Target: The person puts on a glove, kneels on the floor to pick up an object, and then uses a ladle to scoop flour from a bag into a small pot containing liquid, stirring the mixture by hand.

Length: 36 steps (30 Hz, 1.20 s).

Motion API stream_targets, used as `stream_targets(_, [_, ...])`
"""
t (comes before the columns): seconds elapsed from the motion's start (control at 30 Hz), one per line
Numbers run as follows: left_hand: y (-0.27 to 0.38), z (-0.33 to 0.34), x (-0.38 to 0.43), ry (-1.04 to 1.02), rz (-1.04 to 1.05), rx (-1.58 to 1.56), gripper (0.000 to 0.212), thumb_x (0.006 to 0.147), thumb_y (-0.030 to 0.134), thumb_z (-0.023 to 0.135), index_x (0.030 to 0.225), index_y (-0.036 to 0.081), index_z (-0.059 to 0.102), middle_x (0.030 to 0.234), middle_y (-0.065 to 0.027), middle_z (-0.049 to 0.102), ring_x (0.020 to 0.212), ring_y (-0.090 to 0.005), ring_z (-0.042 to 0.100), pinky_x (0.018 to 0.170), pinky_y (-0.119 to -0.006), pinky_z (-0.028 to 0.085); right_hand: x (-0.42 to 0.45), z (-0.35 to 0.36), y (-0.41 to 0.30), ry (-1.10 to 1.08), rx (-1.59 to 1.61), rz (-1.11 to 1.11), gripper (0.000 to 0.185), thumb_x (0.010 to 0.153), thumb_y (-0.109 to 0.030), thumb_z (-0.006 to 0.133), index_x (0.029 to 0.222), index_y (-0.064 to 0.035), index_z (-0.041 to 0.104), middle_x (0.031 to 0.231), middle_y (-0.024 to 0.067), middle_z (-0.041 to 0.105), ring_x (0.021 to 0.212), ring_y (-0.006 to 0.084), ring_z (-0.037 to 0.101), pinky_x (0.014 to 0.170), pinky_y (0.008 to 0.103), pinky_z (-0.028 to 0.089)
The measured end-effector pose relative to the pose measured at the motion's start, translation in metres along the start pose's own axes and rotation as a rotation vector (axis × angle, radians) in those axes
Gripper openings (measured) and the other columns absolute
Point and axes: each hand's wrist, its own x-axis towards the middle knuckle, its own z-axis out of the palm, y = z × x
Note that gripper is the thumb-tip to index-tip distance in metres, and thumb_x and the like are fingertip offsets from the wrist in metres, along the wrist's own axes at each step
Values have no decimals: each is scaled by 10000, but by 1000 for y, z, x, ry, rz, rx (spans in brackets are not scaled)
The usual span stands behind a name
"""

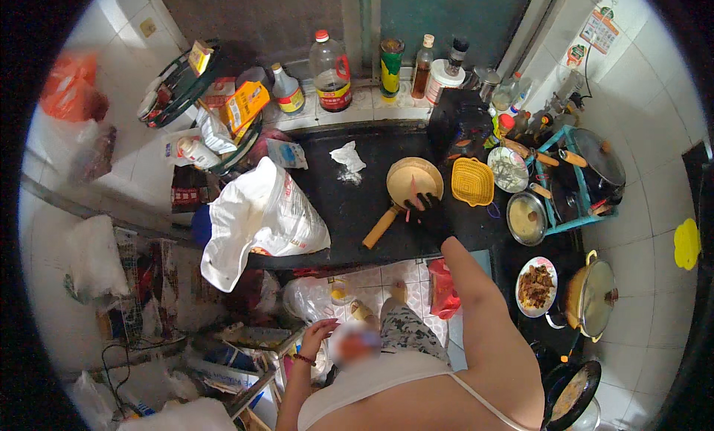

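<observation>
My right hand (427,216), in a black glove, grips pink chopsticks (413,184) whose upper ends reach into a pale pan (400,177) with a wooden handle (380,228). The pan rests on the black countertop (346,208), its handle towards me. Whether it holds anything pale inside is hard to tell. Down by my waist is my left hand (319,333), bare, with a dark red bead bracelet; nothing shows in its fingers. A blurred patch beside it hides detail. A yellow woven basket (472,181) stands just right of the pan.
Left on the counter, a large white sack (268,219) gapes at its top. Crumpled white plastic (348,156) lies behind with white powder. Bottles, such as a soy sauce jug (330,74), line the sill. Rightward are a teal rack (580,177), a plate of food (536,286) and a lidded pot (591,297).
</observation>
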Motion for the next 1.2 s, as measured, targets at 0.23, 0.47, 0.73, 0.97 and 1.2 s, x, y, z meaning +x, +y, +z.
stream_targets(0.23, [8,1,27,62,-42,64,312,787,198,463,1040,23,512,973,-101,560,922,-200,524,791,-309,409,65,-22,-21,-522,467,115,229,754,-145,486,969,-83,533,864,112,529,841,260,504,704,343,404])
stream_targets(0.47, [46,29,79,80,73,111,272,791,155,469,1016,12,522,917,-77,579,861,-140,530,764,-251,396,57,0,56,-179,1283,648,107,742,-50,509,816,-48,587,623,-6,512,565,80,462,559,199,375])
stream_targets(0.73, [104,72,150,461,512,778,272,719,68,501,991,69,518,951,-143,524,897,-274,491,792,-322,379,57,4,46,-377,1737,631,144,741,-25,496,868,-13,564,765,48,542,644,110,498,595,225,418])
stream_targets(0.97, [127,104,200,67,108,988,469,728,302,538,1106,48,426,971,-188,526,885,-336,504,745,-384,405,42,-7,52,-477,1100,330,179,753,-31,468,912,-42,549,864,107,539,780,235,538,676,283,426])
stream_targets(1.2, [106,97,208,117,90,1068,358,683,345,558,843,29,506,781,-187,568,746,-338,545,653,-402,436,45,-26,27,-636,1362,458,166,770,-56,462,922,-42,527,781,87,529,723,203,537,602,283,431])
